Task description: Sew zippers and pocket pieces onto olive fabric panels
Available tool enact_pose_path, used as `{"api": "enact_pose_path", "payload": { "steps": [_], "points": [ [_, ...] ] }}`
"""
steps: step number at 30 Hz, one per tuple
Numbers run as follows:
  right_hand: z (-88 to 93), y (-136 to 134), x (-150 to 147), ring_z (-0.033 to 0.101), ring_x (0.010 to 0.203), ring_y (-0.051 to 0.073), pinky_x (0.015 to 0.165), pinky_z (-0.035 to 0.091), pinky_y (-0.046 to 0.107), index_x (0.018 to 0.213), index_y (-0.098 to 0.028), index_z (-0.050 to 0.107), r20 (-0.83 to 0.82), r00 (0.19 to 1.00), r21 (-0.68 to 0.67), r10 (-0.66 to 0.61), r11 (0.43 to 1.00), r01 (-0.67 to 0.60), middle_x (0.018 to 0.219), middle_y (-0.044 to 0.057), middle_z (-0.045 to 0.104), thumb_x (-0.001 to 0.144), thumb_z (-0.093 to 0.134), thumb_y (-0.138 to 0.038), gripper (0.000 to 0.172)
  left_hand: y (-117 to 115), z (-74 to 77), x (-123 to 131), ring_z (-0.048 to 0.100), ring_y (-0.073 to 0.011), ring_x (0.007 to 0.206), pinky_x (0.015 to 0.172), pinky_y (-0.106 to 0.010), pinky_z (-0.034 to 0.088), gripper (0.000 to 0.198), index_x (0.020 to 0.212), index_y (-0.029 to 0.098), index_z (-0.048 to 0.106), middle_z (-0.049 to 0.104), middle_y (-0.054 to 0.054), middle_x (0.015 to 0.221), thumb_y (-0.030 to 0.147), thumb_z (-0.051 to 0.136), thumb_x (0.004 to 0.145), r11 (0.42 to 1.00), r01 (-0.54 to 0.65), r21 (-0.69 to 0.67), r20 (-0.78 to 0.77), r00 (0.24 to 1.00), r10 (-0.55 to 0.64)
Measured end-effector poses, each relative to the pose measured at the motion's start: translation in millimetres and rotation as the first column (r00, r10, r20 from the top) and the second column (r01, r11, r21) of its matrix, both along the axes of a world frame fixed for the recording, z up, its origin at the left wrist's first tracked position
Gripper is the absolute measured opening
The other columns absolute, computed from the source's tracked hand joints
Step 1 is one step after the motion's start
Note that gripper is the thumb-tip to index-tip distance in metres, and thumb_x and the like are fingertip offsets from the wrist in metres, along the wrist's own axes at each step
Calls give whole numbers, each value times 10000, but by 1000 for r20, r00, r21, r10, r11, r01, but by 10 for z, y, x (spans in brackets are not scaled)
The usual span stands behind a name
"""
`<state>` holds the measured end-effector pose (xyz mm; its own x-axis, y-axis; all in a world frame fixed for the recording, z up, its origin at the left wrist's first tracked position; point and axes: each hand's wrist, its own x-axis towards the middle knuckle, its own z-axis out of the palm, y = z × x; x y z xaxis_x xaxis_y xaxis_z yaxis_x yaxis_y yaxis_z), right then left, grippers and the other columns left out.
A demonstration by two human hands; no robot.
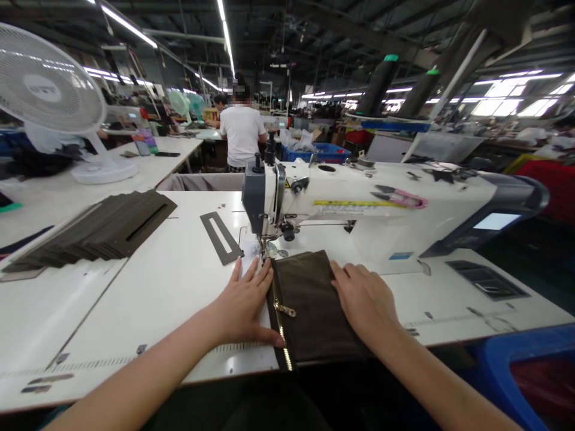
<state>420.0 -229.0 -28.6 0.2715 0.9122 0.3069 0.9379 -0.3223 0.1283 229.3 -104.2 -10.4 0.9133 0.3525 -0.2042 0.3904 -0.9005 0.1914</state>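
Observation:
A dark brown panel (314,305) lies on the sewing machine bed, its far left corner close to the needle and presser foot (263,242). Along its left edge runs a gold zipper (281,326) with a dangling puller (286,309). My left hand (247,296) is spread flat, fingertips near the presser foot and thumb on the zipper edge. My right hand (366,296) rests on the panel's right side, its fingers bent over the edge; what lies under them is hidden. The white sewing machine (341,197) stands just beyond both hands.
Left of the needle lies a slotted brown piece (221,237). A fanned stack of brown pieces (103,230) sits farther left, near a white fan (103,170). Pink-handled thread snips (399,196) rest on the machine arm. A blue bin (498,359) stands at lower right; a person (242,131) is ahead.

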Motion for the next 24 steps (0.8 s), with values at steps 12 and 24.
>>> {"api": "enact_pose_path", "payload": {
  "steps": [12,24],
  "points": [
    [-353,387,-232,193,1326,185,1071,200,453,1344,-71,324,-288,862,31,417,904,-427,1424,104,270,890,278,-205,475,-54,-78,-16,312,-283,1273,1067,-528,56,539,1202,243,505,407,-97,1351,447,658,728,996,90,23,296,951,-93],
    [-332,392,-262,210,1320,223,1055,225,486,1338,-110,355,-256,860,44,441,894,-446,1417,109,274,894,362,-310,487,-28,-76,-287,533,-178,1037,916,-305,428,251,1080,201,574,574,-71,1126,300,451,885,994,33,-106,595,803,37]
  ]
}}
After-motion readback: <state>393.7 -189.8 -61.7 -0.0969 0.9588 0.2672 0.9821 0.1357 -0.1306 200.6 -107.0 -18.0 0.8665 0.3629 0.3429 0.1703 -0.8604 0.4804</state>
